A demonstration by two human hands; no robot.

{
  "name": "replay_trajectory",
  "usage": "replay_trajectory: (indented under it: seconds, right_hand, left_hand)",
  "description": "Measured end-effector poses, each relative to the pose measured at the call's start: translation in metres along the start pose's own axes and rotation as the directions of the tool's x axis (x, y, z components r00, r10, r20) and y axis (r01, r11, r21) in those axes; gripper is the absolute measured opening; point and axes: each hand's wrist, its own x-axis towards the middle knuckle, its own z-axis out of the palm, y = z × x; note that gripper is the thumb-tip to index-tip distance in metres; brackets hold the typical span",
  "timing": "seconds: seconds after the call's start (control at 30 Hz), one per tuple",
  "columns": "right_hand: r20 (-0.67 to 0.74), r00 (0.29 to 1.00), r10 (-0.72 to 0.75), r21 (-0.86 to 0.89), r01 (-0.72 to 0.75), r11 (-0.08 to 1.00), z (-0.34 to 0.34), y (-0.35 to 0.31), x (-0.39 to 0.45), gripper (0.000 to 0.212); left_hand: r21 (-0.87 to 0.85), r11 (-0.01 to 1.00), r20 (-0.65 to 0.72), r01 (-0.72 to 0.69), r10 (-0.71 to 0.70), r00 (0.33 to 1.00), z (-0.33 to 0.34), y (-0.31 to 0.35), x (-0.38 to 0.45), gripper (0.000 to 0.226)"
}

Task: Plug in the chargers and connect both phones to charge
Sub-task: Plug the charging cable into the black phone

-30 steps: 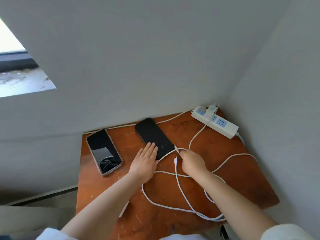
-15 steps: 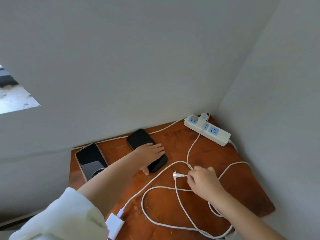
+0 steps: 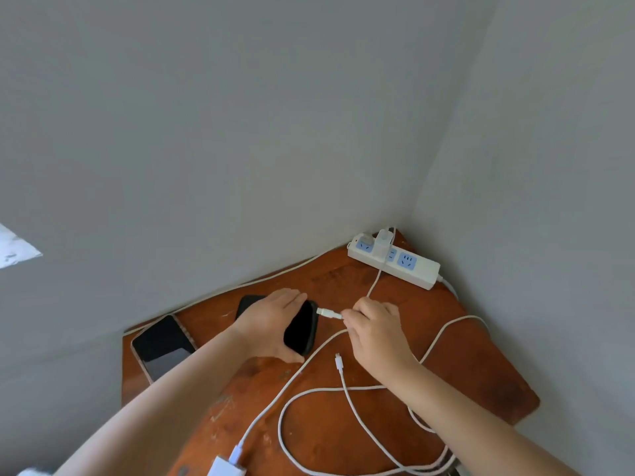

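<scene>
My left hand (image 3: 271, 321) grips a black phone (image 3: 302, 328) that lies on the wooden table (image 3: 481, 372). My right hand (image 3: 374, 328) pinches a white cable plug (image 3: 328, 313), its tip a short gap from the phone's right end. A second phone (image 3: 161, 345) with a pale case lies face up at the table's left. One white charger (image 3: 382, 243) sits in the power strip (image 3: 395, 261) at the back corner. A second white charger (image 3: 225, 468) lies loose at the front edge. Another cable end (image 3: 338, 360) rests free on the table.
White cables loop over the front right of the table (image 3: 309, 424) and hang off its edge. Grey walls meet in a corner right behind the power strip. A thin white cord (image 3: 275, 278) runs along the back wall.
My left hand has closed around the black phone and turned its end toward the right. My right hand has carried the plug up and left, close to the phone.
</scene>
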Motion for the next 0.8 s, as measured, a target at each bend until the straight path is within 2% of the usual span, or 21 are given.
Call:
replay_trajectory:
  seconds: [0.17, 0.3, 0.4, 0.6, 0.8]
  right_hand:
    - [0.004, 0.995, -0.103, -0.084, 0.103, 0.991, -0.01, -0.009, 0.01, 0.025]
    - [0.025, 0.984, -0.176, -0.03, 0.177, 0.984, -0.019, -0.01, 0.017, 0.028]
    - [0.016, 0.982, -0.19, 0.013, 0.19, 0.982, -0.023, -0.011, 0.02, 0.019]
    - [-0.05, 0.978, -0.201, -0.082, 0.196, 0.977, -0.022, -0.014, 0.014, 0.016]
    - [-0.066, 0.974, -0.216, -0.173, 0.202, 0.964, -0.023, -0.009, 0.01, 0.015]
  left_hand:
    - [-0.204, 0.973, -0.134, 0.105, -0.134, 0.982, -0.009, 0.004, -0.025, 0.107]
    - [-0.31, 0.937, -0.226, 0.161, -0.237, 0.945, -0.005, 0.01, -0.036, 0.108]
    - [-0.356, 0.919, -0.29, 0.168, -0.28, 0.915, -0.003, 0.014, -0.04, 0.107]
    - [-0.375, 0.923, -0.399, 0.086, -0.245, 0.883, 0.006, 0.02, -0.049, 0.097]
    - [-0.338, 0.94, -0.361, 0.053, -0.181, 0.915, 0.011, 0.022, -0.047, 0.096]
